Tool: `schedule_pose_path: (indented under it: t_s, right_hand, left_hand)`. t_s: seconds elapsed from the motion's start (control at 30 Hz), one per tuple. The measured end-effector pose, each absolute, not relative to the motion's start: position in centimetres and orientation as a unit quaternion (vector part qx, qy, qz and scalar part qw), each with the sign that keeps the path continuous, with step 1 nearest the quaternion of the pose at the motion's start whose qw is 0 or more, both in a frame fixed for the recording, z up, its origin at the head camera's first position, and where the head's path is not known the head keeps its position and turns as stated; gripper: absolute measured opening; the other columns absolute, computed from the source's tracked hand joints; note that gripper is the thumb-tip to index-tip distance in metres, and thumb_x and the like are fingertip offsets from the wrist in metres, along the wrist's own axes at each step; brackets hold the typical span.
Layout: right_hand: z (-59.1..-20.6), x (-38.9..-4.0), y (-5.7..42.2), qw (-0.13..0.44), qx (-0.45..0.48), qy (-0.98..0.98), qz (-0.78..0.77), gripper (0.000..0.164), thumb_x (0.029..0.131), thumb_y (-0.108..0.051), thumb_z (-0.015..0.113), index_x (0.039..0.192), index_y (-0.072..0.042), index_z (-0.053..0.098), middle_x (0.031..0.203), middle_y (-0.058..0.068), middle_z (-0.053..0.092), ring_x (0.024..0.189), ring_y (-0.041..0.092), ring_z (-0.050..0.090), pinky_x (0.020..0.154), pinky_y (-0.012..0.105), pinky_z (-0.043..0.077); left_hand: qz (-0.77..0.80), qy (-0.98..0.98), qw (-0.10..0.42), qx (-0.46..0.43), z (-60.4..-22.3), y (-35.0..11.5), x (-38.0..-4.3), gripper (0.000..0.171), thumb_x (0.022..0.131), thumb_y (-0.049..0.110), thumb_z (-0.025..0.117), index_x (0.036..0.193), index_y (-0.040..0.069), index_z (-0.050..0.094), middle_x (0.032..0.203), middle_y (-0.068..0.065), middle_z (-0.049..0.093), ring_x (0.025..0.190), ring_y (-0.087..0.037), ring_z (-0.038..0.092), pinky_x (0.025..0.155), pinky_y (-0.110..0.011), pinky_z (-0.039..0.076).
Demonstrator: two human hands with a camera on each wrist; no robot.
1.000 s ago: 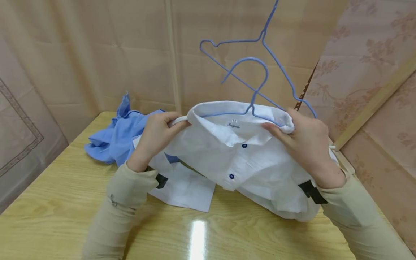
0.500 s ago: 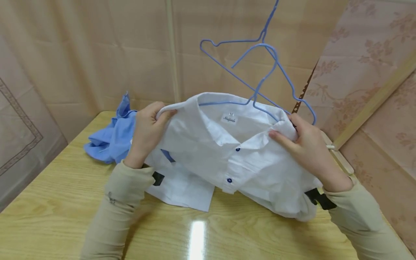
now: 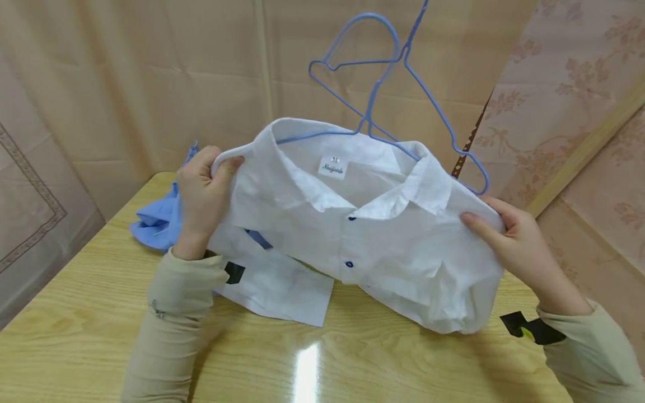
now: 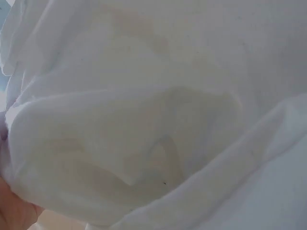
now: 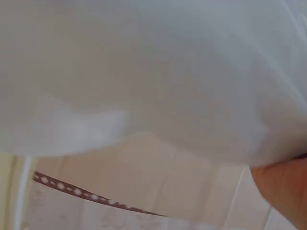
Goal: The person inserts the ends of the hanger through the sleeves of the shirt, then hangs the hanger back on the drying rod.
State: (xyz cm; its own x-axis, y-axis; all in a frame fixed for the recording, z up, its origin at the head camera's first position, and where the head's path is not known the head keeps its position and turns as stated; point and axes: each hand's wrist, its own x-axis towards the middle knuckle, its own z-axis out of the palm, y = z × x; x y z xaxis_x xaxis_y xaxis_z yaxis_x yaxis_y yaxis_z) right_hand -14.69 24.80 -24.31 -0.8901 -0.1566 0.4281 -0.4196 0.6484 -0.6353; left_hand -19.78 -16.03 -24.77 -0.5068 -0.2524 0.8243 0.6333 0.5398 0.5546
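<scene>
A white shirt [image 3: 297,212] with dark buttons and a size label inside its collar is held up over the table. My left hand [image 3: 204,193] pinches its shoulder on the left, thumb in front. On the opposite shoulder my right hand [image 3: 524,252] grips the cloth between thumb and fingers. A blue wire hanger [image 3: 372,101] sits inside the shirt, its hook rising out of the neck opening; the ends of its arms are hidden by cloth. White fabric [image 4: 120,134] fills most of the left wrist view, and the right wrist view shows shirt cloth [image 5: 144,72] beside a thumb.
Behind the shirt hangs a second blue hanger [image 3: 438,106]. Crumpled blue cloth [image 3: 156,224] lies at the left on the wooden table [image 3: 101,313]. Beige curtains [image 3: 211,73] stand at the back, with a wooden bar [image 3: 594,145] on the right.
My hands have spread apart from near the collar out to the shoulders. The shirt has risen, and the hanger's hook has moved up and leftward. The second hanger has stayed in place.
</scene>
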Motion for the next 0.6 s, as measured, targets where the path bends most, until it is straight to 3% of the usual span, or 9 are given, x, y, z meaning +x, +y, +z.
schedule_pose_path:
  t_s: [0.13, 0.27, 0.33, 0.43, 0.6]
  right_hand:
    - [-24.8, -14.3, 25.9, 0.093, 0.188, -0.856, 0.472, 0.023, 0.085, -0.005, 0.048, 0.103, -0.018, 0.052, 0.071, -0.002, 0.057, 0.053, 0.016, 0.058, 0.043, 0.032, 0.046]
    - [-25.2, -13.6, 26.1, 0.011, 0.224, -0.866, 0.447, 0.024, 0.085, -0.002, 0.046, 0.101, -0.02, 0.047, 0.075, -0.002, 0.058, 0.058, 0.016, 0.059, 0.048, 0.033, 0.047]
    - [-25.2, -13.2, 25.9, -0.001, 0.234, -0.88, 0.414, 0.021, 0.084, -0.004, 0.047, 0.098, -0.019, 0.048, 0.074, -0.001, 0.058, 0.059, 0.015, 0.059, 0.048, 0.032, 0.046]
    - [-24.8, -12.6, 25.7, 0.007, 0.241, -0.89, 0.387, 0.013, 0.085, -0.005, 0.047, 0.093, -0.014, 0.051, 0.072, 0.0, 0.059, 0.056, 0.015, 0.059, 0.047, 0.031, 0.046]
    - [-24.2, -12.0, 25.4, 0.118, 0.221, -0.911, 0.327, 0.007, 0.082, -0.007, 0.054, 0.088, -0.008, 0.057, 0.063, -0.003, 0.057, 0.05, 0.007, 0.055, 0.043, 0.023, 0.042]
  left_hand:
    - [-0.49, -0.731, 0.46, -0.12, -24.7, -16.3, -19.5, 0.033, 0.076, 0.016, 0.063, 0.056, -0.002, 0.044, 0.055, -0.002, 0.037, 0.05, -0.009, 0.033, 0.046, -0.022, 0.021]
    - [-0.506, -0.724, 0.446, -0.143, -24.6, -16.6, -19.3, 0.031, 0.075, 0.014, 0.065, 0.058, -0.004, 0.046, 0.056, -0.001, 0.038, 0.051, -0.009, 0.034, 0.047, -0.022, 0.022]
    - [-0.509, -0.724, 0.44, -0.152, -24.6, -16.9, -19.3, 0.028, 0.074, 0.016, 0.066, 0.06, -0.003, 0.05, 0.057, -0.001, 0.043, 0.052, -0.011, 0.037, 0.047, -0.022, 0.023]
    - [-0.521, -0.726, 0.423, -0.147, -24.6, -17.2, -19.5, 0.025, 0.074, 0.019, 0.066, 0.063, -0.001, 0.056, 0.06, -0.002, 0.049, 0.054, -0.012, 0.041, 0.047, -0.023, 0.026]
    - [-0.53, -0.749, 0.376, -0.13, -24.7, -17.2, -19.5, 0.022, 0.074, 0.021, 0.066, 0.065, 0.003, 0.058, 0.063, 0.0, 0.052, 0.057, -0.011, 0.043, 0.048, -0.022, 0.028]
